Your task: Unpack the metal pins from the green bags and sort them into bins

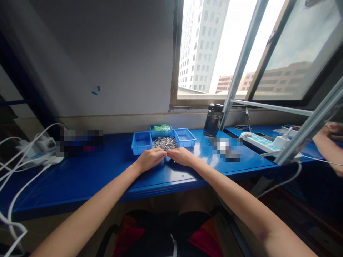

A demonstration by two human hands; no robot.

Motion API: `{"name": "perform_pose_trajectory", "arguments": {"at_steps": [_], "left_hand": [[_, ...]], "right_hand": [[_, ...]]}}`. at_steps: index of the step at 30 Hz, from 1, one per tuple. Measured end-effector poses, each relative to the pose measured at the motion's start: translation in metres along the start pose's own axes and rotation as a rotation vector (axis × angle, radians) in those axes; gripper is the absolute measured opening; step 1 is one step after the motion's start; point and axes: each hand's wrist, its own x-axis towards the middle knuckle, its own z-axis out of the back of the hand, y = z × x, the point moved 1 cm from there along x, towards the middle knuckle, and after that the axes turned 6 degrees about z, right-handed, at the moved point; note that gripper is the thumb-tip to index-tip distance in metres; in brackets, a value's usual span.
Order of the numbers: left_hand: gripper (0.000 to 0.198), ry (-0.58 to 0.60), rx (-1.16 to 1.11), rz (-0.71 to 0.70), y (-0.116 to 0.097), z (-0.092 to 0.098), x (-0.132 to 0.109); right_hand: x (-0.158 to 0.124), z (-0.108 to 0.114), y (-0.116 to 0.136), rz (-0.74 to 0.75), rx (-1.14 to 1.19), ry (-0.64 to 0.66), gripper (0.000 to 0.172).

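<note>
My left hand and my right hand meet fingertip to fingertip at the near side of a heap of small silvery metal pieces. The fingers of both are pinched closed. Whatever lies between the fingertips is too small to make out. Behind my left hand stands a blue plastic bin, and a second blue bin is beyond my right hand. Past the heap, a third blue bin holds green-and-clear packets.
Everything rests on a blue table against a wall under a window. At its right stand a dark bottle and a power strip by a metal post. White cables hang at the left. Another person's arm shows far right.
</note>
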Motion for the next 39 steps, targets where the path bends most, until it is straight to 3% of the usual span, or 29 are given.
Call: {"name": "perform_pose_trajectory", "arguments": {"at_steps": [6, 13, 20, 29, 39], "left_hand": [[0.015, 0.005, 0.062, 0.203, 0.0038, -0.0004, -0.0012], [0.023, 0.112, 0.066, 0.115, 0.0057, -0.0041, 0.0002], [0.025, 0.142, 0.061, 0.176, 0.0084, -0.0020, 0.0001], [0.021, 0.136, 0.061, 0.200, 0.0088, 0.0010, 0.0001], [0.022, 0.137, 0.073, 0.196, 0.0074, 0.0031, 0.0000]], "right_hand": [[-0.0020, 0.0083, 0.0013, -0.035, 0.044, -0.040, 0.026], [-0.0015, 0.0046, 0.0016, -0.017, 0.017, -0.028, 0.028], [-0.0037, 0.0058, -0.0043, -0.033, 0.051, -0.051, 0.027], [-0.0029, 0.0081, -0.0040, -0.069, 0.105, -0.066, 0.014], [-0.0020, 0.0069, -0.0025, -0.106, 0.072, -0.025, 0.015]]}}
